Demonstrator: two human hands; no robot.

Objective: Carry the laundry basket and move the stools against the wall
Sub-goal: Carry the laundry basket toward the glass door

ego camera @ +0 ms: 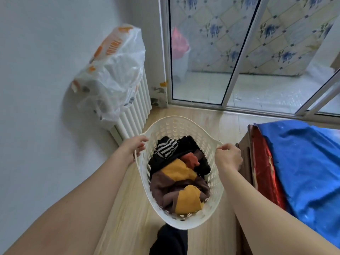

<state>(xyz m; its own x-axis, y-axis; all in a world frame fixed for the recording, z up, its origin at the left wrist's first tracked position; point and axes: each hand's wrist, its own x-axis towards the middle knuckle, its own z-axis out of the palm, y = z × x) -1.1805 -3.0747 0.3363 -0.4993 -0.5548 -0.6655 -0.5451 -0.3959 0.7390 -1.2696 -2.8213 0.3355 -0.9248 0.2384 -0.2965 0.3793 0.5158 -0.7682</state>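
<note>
A white perforated laundry basket (pixel 176 124) hangs in front of me above the wooden floor. It holds mixed clothes (pixel 176 173): striped, black, orange, brown and yellow pieces. My left hand (pixel 135 144) grips the basket's left rim handle. My right hand (pixel 229 157) grips the right rim handle. No stool is in view.
A white radiator (pixel 136 111) stands along the left wall with a plastic bag (pixel 112 70) draped on it. Sliding glass doors (pixel 211 61) lie ahead. A wooden piece of furniture covered with blue and red cloth (pixel 303 166) stands close on the right.
</note>
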